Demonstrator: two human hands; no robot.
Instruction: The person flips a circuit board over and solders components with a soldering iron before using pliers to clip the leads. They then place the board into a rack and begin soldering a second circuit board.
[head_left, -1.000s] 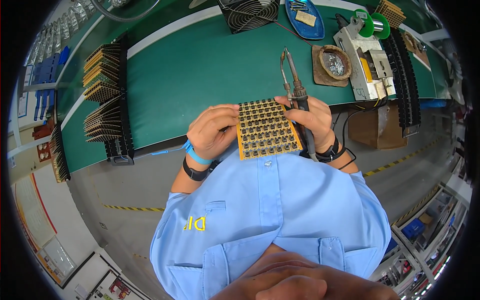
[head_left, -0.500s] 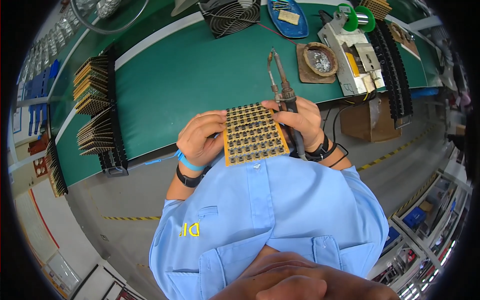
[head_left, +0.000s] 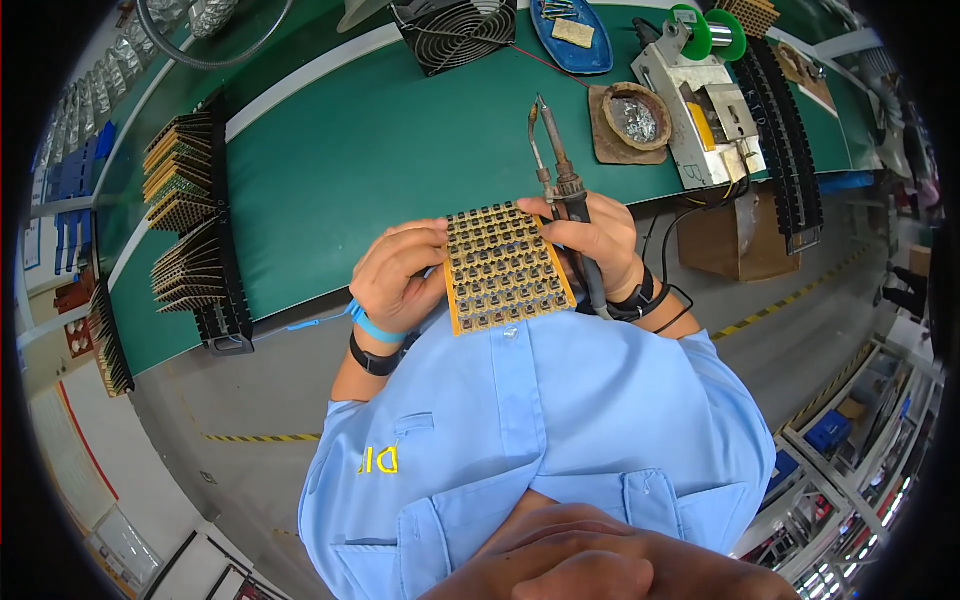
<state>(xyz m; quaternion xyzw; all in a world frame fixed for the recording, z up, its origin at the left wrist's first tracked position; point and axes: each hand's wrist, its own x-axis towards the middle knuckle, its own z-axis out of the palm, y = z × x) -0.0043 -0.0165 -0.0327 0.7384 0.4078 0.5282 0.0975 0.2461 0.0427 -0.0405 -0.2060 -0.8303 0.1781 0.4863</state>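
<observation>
Between my two hands, in front of my chest, is a yellow circuit board panel [head_left: 505, 265] covered with rows of small black components. My left hand [head_left: 400, 272] grips its left edge, fingers curled along the upper corner. With thumb and fingers, my right hand [head_left: 598, 240] pinches the upper right edge. A soldering iron [head_left: 572, 190] also rests in my right hand, its dark handle against the palm. The iron's tip points up and away over the bench, apart from the panel. A thin metal tube runs beside the tip.
On the green bench [head_left: 340, 190], a black rack [head_left: 228, 270] of upright boards stands left. At the back are a fan [head_left: 460, 38] and a blue tray [head_left: 575, 55]. Rightward stand a round bowl [head_left: 638, 116] of metal bits, a solder feeder [head_left: 700, 115] and another black rack [head_left: 780, 150].
The whole view has shifted very slightly. Both hands keep the same hold on the panel, and the soldering iron stays in the right hand.
</observation>
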